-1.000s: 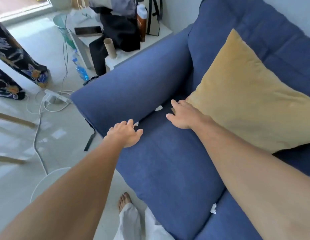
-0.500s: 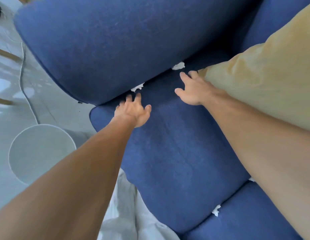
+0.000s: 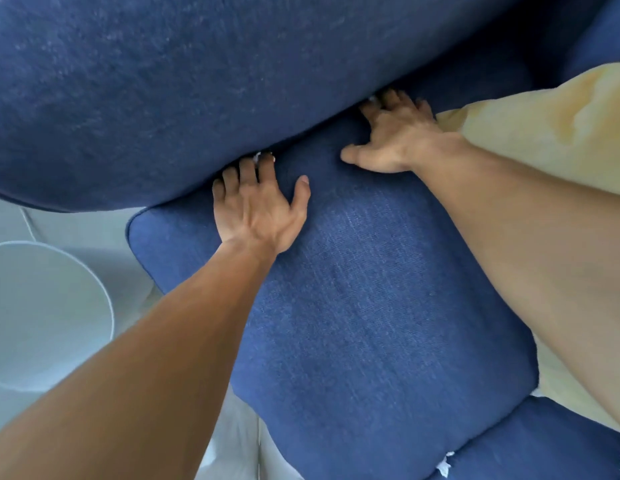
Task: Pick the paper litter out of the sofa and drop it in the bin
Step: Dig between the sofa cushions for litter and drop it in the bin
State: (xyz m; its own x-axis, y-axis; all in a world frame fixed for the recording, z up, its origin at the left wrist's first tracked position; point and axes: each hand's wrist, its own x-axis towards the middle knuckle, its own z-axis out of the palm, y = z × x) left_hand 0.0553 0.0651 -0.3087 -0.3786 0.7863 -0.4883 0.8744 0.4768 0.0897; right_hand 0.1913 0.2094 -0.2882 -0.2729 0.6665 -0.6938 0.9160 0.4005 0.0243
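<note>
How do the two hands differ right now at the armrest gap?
The left hand works the gap's near end, white paper scrap at its fingertips; the right hand reaches farther back beside the yellow cushion. The left thumb angles forward, the right splays sideways. Both lie palm-down, fingers at the crevice; neither visibly grips paper.

Two hands: left hand [image 3: 258, 209], right hand [image 3: 395, 136]. Three paper scraps [image 3: 443, 466] visible. One yellow cushion [image 3: 544, 133]. One white bin [image 3: 42, 313].

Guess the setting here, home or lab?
Most likely a home living room: a blue fabric sofa with a yellow throw cushion, a white round bin on a pale floor beside it, and paper scraps in the cushion gaps.
</note>
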